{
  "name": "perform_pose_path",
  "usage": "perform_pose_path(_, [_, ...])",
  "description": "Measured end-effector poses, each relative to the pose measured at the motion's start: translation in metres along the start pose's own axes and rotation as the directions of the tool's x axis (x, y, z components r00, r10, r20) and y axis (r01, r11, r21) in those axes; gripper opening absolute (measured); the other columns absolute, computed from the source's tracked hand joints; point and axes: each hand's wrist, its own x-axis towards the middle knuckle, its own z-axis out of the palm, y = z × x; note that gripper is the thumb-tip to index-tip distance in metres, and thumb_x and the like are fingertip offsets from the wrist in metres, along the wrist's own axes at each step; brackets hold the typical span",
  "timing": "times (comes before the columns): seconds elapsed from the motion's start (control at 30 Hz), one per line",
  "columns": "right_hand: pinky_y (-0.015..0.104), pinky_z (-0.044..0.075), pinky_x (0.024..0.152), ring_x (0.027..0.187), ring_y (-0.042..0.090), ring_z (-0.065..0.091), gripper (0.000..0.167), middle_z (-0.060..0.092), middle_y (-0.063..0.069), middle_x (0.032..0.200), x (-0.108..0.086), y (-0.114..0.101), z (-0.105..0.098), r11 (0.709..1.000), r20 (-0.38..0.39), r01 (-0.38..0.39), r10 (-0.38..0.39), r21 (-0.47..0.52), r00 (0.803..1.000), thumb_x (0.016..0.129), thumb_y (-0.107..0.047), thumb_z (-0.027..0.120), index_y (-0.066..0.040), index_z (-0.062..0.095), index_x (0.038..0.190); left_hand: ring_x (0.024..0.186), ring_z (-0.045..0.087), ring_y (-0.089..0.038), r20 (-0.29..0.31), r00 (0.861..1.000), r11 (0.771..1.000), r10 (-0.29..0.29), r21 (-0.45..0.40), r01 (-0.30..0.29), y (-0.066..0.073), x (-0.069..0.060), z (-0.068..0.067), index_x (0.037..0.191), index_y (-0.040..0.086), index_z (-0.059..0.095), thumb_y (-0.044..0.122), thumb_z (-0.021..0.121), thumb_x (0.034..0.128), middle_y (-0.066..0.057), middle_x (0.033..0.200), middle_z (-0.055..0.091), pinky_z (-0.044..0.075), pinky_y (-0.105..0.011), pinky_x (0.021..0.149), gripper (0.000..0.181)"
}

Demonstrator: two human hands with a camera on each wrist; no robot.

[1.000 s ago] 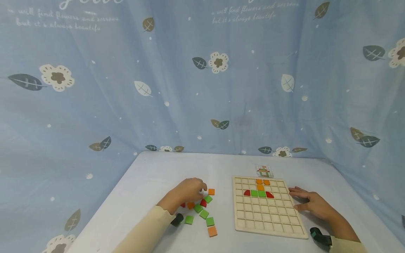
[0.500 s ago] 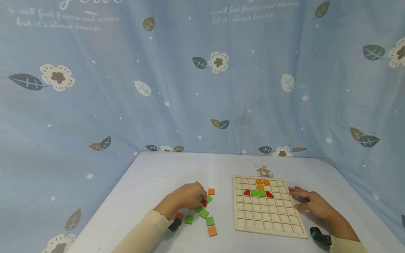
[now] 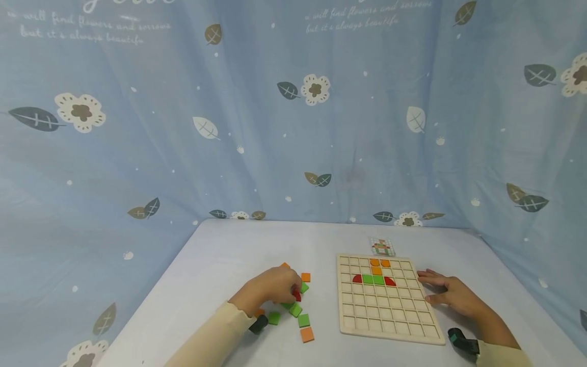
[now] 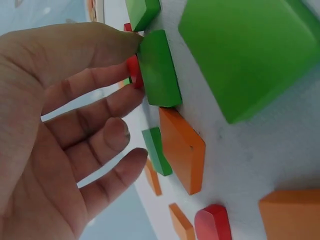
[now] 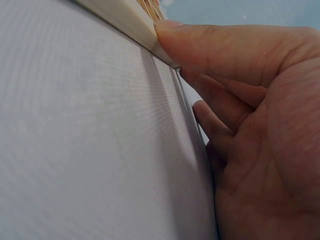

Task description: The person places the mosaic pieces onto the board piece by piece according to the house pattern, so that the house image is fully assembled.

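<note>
A red piece [image 3: 297, 296] lies at lower centre of the frame, by the fingertips of the slightly curled left hand [image 3: 277, 285]; whether they pinch it cannot be told. Green tiles [image 3: 304, 320] lie near it. At lower right, the right hand [image 3: 453, 295], fingers relaxed, touches the wooden board's edge [image 3: 428, 306].

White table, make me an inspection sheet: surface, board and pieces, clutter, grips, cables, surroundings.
Surface: white table; no spills seen.
Job's things: wooden grid board bearing two rounded orange pieces, an orange square, two green squares and two curved red pieces; picture card just beyond.
Clutter: loose tiles scattered left of the board.
Grips: left grip at a loose red piece and green tile, hold unclear; right grip touches the board's right edge.
Cables: nothing seen.
Surroundings: blue curtain printed with leaves and flowers.
</note>
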Motion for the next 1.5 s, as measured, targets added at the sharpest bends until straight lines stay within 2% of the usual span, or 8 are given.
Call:
perform_pose_path(0.17, [0.071,0.014,0.102,0.136,0.053,0.019,0.069,0.042,0.026,0.143,0.000,-0.001,0.000,1.000,-0.003,-0.014,0.014,-0.003,1.000,0.068,-0.021,0.083,0.008,0.060,0.126,0.052,0.050,-0.006,0.009,1.000,1.000,-0.013,0.010,0.013,0.004,-0.001,-0.003,0.079,0.024,0.068,0.015,0.077,0.0811,0.014,0.072,0.055,0.044,-0.022,0.047,0.013])
perform_pose_path(0.33, [0.071,0.014,0.102,0.136,0.052,0.018,0.069,0.041,0.026,0.144,0.001,0.000,0.000,1.000,-0.001,-0.022,0.022,0.002,1.000,0.069,-0.022,0.083,0.009,0.059,0.126,0.064,0.049,-0.004,-0.021,0.998,0.994,0.060,0.097,-0.057,0.001,0.001,-0.001,0.080,0.027,0.068,0.019,0.076,0.0823,0.015,0.075,0.054,0.043,-0.021,0.056,0.012])
perform_pose_path(0.5, [0.071,0.013,0.102,0.137,0.052,0.017,0.070,0.041,0.026,0.144,0.001,0.002,0.001,1.000,0.004,-0.022,0.022,0.007,1.000,0.069,-0.022,0.083,0.009,0.059,0.127,0.064,0.049,-0.003,-0.043,0.993,0.987,0.108,0.124,-0.102,-0.002,0.003,0.002,0.082,0.027,0.067,0.018,0.074,0.0829,0.016,0.077,0.054,0.042,-0.019,0.057,0.011])
perform_pose_path(0.77, [0.071,0.015,0.102,0.136,0.052,0.020,0.069,0.043,0.025,0.143,-0.001,0.005,-0.001,0.999,0.002,-0.023,0.023,-0.023,1.000,0.069,-0.024,0.083,0.007,0.060,0.126,0.076,0.051,0.000,-0.065,0.979,0.965,0.192,0.196,-0.176,0.005,0.020,0.001,0.096,0.026,0.073,0.024,0.073,0.0863,0.017,0.088,0.060,0.045,-0.019,0.073,0.010])
perform_pose_path(0.9, [0.071,0.014,0.101,0.137,0.051,0.019,0.069,0.042,0.024,0.144,0.001,0.003,0.001,0.999,0.002,-0.030,0.030,-0.022,1.000,0.070,-0.024,0.083,0.007,0.059,0.127,0.074,0.049,0.001,-0.078,0.964,0.943,0.253,0.243,-0.228,0.011,0.026,0.002,0.094,0.027,0.072,0.023,0.072,0.0857,0.018,0.085,0.058,0.043,-0.017,0.067,0.009])
perform_pose_path(1.07, [0.071,0.014,0.102,0.138,0.050,0.019,0.069,0.043,0.023,0.144,0.002,0.000,0.002,0.999,-0.007,-0.046,0.045,-0.028,0.999,0.069,-0.023,0.083,0.007,0.060,0.127,0.075,0.051,0.003,-0.087,0.944,0.928,0.317,0.233,-0.290,0.020,0.038,0.002,0.096,0.024,0.072,0.021,0.071,0.0862,0.017,0.087,0.059,0.042,-0.015,0.067,0.011])
perform_pose_path(1.4, [0.070,0.014,0.104,0.137,0.052,0.019,0.066,0.044,0.024,0.143,0.003,0.004,0.001,1.000,-0.012,-0.013,0.013,-0.001,1.000,0.067,-0.020,0.084,0.007,0.062,0.124,0.077,0.052,0.004,-0.068,0.930,0.913,0.362,0.227,-0.339,0.046,0.068,0.003,0.098,0.025,0.072,0.027,0.073,0.0871,0.018,0.087,0.060,0.043,-0.015,0.071,0.011])
perform_pose_path(1.5, [0.069,0.014,0.104,0.137,0.051,0.019,0.066,0.045,0.023,0.143,0.002,0.005,0.002,1.000,-0.009,-0.008,0.008,-0.009,1.000,0.068,-0.022,0.084,0.006,0.063,0.124,0.077,0.051,0.004,-0.054,0.930,0.915,0.363,0.209,-0.345,0.055,0.077,0.005,0.099,0.025,0.072,0.031,0.073,0.0878,0.019,0.087,0.060,0.043,-0.015,0.071,0.012])
